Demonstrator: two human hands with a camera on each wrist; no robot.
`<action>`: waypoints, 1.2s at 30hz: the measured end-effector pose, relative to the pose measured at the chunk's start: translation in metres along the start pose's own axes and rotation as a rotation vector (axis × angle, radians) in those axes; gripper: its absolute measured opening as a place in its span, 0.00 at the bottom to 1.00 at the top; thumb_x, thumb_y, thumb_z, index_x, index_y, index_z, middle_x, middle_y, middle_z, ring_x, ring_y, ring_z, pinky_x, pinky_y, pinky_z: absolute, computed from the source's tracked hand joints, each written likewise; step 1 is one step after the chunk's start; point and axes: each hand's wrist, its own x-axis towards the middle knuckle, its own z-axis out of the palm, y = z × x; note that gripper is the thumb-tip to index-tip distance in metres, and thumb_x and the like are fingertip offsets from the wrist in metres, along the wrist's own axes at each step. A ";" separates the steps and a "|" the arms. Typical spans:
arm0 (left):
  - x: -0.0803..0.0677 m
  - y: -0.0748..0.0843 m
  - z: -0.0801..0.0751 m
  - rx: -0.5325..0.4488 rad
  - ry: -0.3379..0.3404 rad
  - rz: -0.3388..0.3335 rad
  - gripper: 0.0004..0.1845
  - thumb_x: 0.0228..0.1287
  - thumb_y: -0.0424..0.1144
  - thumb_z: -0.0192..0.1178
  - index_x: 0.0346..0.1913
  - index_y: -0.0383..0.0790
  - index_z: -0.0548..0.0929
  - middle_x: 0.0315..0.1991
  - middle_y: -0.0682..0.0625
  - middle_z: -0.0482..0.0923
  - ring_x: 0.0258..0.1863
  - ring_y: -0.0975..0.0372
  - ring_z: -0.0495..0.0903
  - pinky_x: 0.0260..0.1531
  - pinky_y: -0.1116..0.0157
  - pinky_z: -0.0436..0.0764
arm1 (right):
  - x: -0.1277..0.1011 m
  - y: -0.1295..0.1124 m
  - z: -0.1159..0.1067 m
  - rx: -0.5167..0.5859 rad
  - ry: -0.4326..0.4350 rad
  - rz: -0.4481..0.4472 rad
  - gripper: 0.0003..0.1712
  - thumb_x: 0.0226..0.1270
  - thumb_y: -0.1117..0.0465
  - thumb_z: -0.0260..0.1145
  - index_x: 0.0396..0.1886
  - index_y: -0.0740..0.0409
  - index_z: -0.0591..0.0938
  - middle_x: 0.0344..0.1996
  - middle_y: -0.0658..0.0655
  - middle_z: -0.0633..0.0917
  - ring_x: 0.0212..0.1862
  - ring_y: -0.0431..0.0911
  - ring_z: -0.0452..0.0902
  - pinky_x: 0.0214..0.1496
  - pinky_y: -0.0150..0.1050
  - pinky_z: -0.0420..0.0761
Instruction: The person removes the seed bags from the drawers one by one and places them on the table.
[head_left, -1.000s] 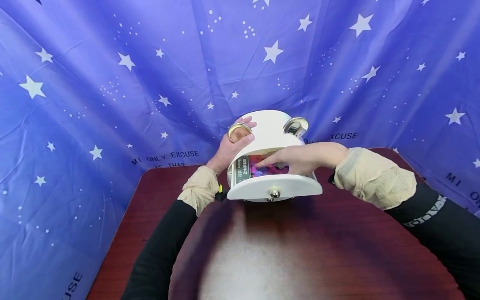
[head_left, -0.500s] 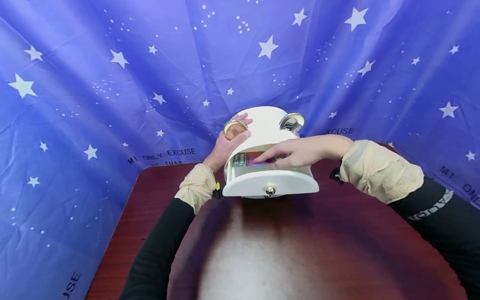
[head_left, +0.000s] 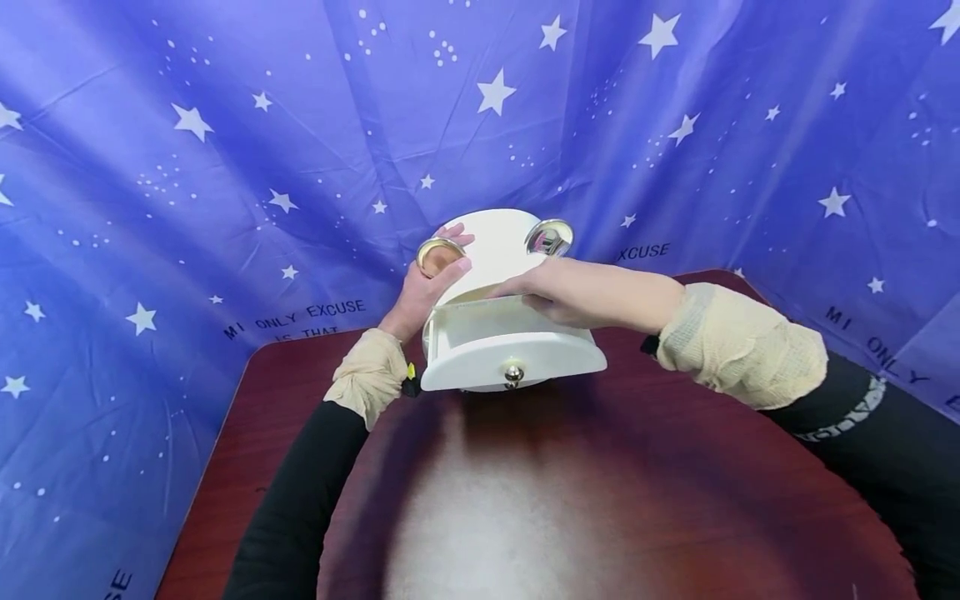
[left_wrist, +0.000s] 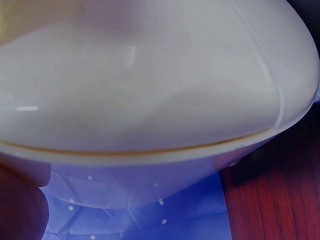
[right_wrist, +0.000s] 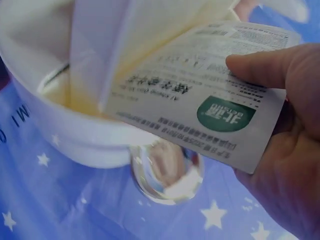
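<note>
A white curved box (head_left: 495, 242) stands at the far side of the table with its drawer (head_left: 517, 354) pulled out toward me. My left hand (head_left: 423, 287) grips the box's left side, thumb by a gold-rimmed round mirror (head_left: 440, 250). In the left wrist view only the box's glossy white wall (left_wrist: 150, 85) shows, close up. My right hand (head_left: 547, 292) hovers over the drawer and pinches a flat printed packet (right_wrist: 200, 100), thumb on its face, which carries small text and a green logo. The packet's far end is still inside the box opening.
A second round mirror (head_left: 549, 237) sits on the box's right top and also appears as a shiny round mirror (right_wrist: 167, 170) below the box's wall. The dark red wooden table (head_left: 600, 500) reaches to me. A blue star-printed cloth (head_left: 225, 167) hangs behind and beside it.
The colourful packet lay flat in the drawer under my right fingers. My right hand has since taken hold of it and raised and turned it, so its colourful side no longer shows. The left hand stays put.
</note>
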 end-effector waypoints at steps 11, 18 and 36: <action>-0.001 -0.003 0.000 0.006 -0.004 -0.012 0.20 0.71 0.33 0.58 0.61 0.25 0.78 0.75 0.45 0.68 0.78 0.62 0.62 0.81 0.66 0.59 | -0.053 -0.033 -0.020 -0.047 0.135 0.030 0.38 0.67 0.77 0.58 0.72 0.43 0.74 0.58 0.48 0.87 0.45 0.42 0.87 0.50 0.40 0.87; 0.000 -0.001 -0.004 -0.010 0.015 -0.012 0.24 0.70 0.33 0.59 0.66 0.29 0.75 0.72 0.42 0.72 0.77 0.60 0.66 0.80 0.66 0.61 | -0.086 -0.023 -0.022 -0.102 0.289 -0.062 0.44 0.52 0.83 0.64 0.70 0.50 0.77 0.60 0.49 0.86 0.57 0.46 0.86 0.58 0.40 0.85; 0.000 -0.002 -0.003 0.005 0.007 -0.019 0.21 0.71 0.35 0.59 0.64 0.30 0.78 0.75 0.47 0.69 0.78 0.63 0.63 0.81 0.66 0.60 | -0.196 0.041 0.073 -0.147 0.691 0.023 0.27 0.81 0.55 0.44 0.58 0.69 0.83 0.66 0.58 0.82 0.75 0.32 0.66 0.80 0.25 0.62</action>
